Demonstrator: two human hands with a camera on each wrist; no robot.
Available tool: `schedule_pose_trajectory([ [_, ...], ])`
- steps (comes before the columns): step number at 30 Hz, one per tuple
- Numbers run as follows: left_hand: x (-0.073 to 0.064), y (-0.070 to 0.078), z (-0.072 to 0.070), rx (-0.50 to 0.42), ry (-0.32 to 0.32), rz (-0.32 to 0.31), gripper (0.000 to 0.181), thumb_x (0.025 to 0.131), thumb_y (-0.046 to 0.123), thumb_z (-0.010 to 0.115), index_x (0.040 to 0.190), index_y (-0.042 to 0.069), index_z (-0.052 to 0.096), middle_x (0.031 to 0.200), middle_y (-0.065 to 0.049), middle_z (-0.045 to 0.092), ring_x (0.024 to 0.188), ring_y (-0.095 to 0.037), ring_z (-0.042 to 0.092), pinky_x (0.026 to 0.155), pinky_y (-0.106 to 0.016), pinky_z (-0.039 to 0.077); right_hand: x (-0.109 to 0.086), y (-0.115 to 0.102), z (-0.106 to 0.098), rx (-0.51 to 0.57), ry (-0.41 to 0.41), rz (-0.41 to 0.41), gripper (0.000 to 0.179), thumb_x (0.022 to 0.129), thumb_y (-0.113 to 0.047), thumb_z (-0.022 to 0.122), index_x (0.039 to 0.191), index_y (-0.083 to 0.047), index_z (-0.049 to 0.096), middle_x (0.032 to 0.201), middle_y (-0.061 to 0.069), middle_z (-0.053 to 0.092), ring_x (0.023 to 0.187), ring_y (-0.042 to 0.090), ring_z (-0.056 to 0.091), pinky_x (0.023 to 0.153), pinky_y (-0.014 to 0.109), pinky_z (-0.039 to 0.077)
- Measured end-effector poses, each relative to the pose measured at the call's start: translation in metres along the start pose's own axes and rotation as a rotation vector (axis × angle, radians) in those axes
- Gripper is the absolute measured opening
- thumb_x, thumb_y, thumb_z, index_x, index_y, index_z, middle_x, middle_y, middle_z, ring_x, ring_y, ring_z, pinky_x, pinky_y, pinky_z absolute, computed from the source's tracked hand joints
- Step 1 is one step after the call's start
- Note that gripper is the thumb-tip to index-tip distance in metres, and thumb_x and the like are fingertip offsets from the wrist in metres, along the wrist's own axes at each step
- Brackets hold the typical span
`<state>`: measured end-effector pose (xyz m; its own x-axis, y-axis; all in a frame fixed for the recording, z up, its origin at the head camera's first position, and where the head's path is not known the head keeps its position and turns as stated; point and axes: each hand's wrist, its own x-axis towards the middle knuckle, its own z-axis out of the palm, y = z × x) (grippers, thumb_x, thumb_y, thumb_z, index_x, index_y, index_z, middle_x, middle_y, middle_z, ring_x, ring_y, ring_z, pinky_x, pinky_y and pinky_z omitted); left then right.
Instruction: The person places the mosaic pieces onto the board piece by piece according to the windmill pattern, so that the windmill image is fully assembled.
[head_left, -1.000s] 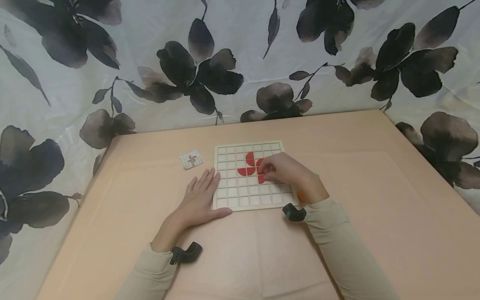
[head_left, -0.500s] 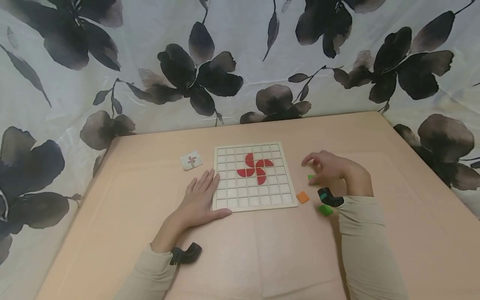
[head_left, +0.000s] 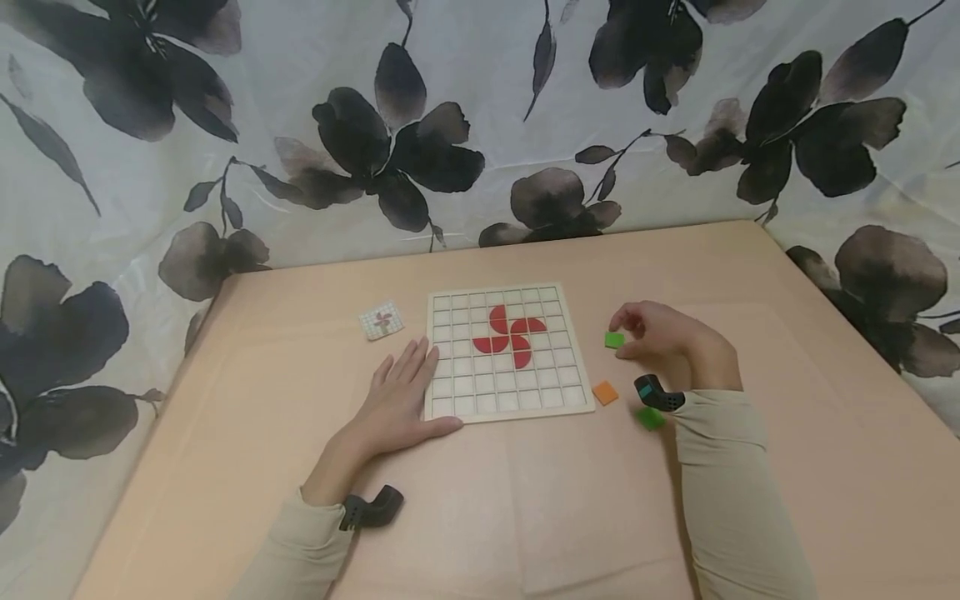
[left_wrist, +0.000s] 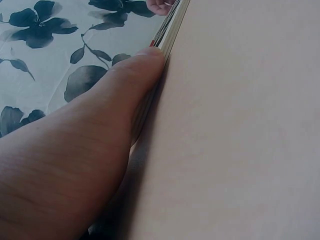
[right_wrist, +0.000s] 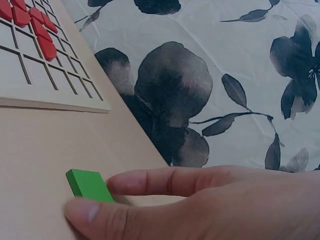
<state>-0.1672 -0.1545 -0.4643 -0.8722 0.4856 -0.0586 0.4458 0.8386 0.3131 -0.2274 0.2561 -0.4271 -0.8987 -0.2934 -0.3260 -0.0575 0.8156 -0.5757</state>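
A pale square board (head_left: 480, 388) with a raised grid lies on the table. Near its middle, red quarter-round tiles (head_left: 492, 343) form a pinwheel. My left hand (head_left: 401, 398) rests at the board's left edge with fingers spread, its thumb along the near left corner. To the right of the board, my right hand (head_left: 662, 332) pinches a green square tile (right_wrist: 90, 186) between thumb and fingers. In the right wrist view that tile is slightly tilted, close to the table surface.
An orange square tile (head_left: 605, 392) lies by the board's near right corner. Another green tile (head_left: 649, 418) sits partly under the right wrist's black camera (head_left: 658, 393). A small card (head_left: 382, 321) printed with a red pinwheel lies left of the board. Floral cloth hangs behind the table.
My right hand has left the red tiles on the board, moved right, and taken hold of a green tile. My left hand has stayed in place.
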Motion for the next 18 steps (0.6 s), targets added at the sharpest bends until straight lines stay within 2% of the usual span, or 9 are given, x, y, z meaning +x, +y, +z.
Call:
schedule_pose_trajectory([
  [5, -0.002, 0.0, -0.001, 0.006, 0.001, -0.001, 0.11, 0.076, 0.078, 0.051, 0.153, 0.008, 0.013, 0.161, -0.011, 0.006, 0.149, -0.027, 0.003, 0.117, -0.054, 0.005, 0.0, -0.001, 0.001, -0.003, 0.005, 0.033, 0.028, 0.085, -0.012, 0.069, 0.111, -0.005, 0.06, 0.107, 0.014, 0.056, 0.101, 0.03, 0.047, 0.09, 0.044, 0.044],
  [12, 0.0, 0.0, 0.001, -0.001, 0.0, -0.006, 0.11, 0.076, 0.078, 0.051, 0.153, 0.008, 0.013, 0.161, -0.011, 0.007, 0.149, -0.028, 0.003, 0.116, -0.055, 0.004, 0.005, 0.001, 0.003, 0.001, 0.07, -0.009, 0.034, 0.087, -0.011, 0.067, 0.12, -0.006, 0.059, 0.116, 0.015, 0.058, 0.105, 0.032, 0.05, 0.097, 0.049, 0.045],
  [18, -0.001, -0.001, 0.0, 0.003, -0.009, -0.006, 0.111, 0.076, 0.078, 0.05, 0.153, 0.009, 0.012, 0.161, -0.01, 0.005, 0.149, -0.026, 0.001, 0.117, -0.054, 0.003, 0.008, 0.011, 0.005, -0.003, 0.067, -0.004, 0.034, 0.088, -0.013, 0.067, 0.12, -0.005, 0.06, 0.115, 0.016, 0.057, 0.104, 0.03, 0.049, 0.096, 0.048, 0.044],
])
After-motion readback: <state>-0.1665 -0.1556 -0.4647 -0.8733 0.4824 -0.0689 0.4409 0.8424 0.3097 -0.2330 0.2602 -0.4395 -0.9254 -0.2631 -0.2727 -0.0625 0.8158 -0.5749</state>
